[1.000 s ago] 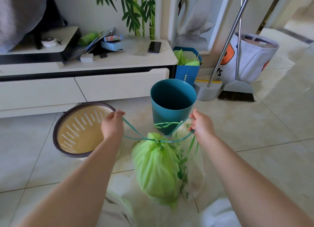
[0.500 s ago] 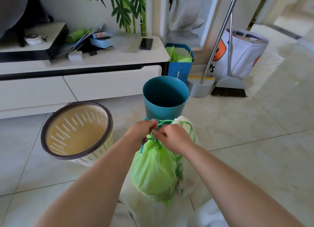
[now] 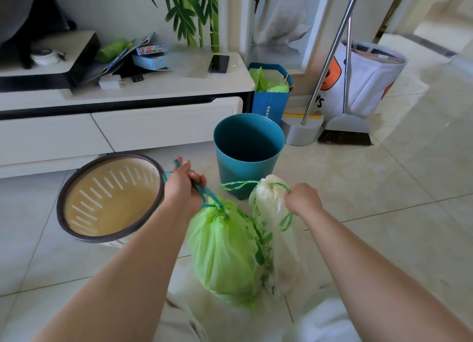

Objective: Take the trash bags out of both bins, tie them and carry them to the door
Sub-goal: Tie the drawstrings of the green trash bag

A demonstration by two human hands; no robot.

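A full green trash bag (image 3: 222,249) rests on the floor tiles, its neck cinched by a teal drawstring. My left hand (image 3: 183,185) grips that drawstring just above the neck. Right beside it stands a white trash bag (image 3: 277,239) with green leaf print and green drawstring loops. My right hand (image 3: 302,199) is closed on the white bag's drawstring at its top. Behind the bags stands an empty teal bin (image 3: 248,152). To the left, an empty beige slotted bin (image 3: 110,198) with a dark rim tilts toward me.
A white low cabinet (image 3: 122,126) with drawers runs along the back left, a phone (image 3: 218,63) on top. A blue paper bag (image 3: 271,96), a dustpan and broom (image 3: 345,131) and a white fabric basket (image 3: 363,78) stand at the back right. Open tiled floor lies to the right.
My hands were together at the green bag's neck; now they have separated. The left holds the green bag's string, and the right has moved over to the white bag's string.
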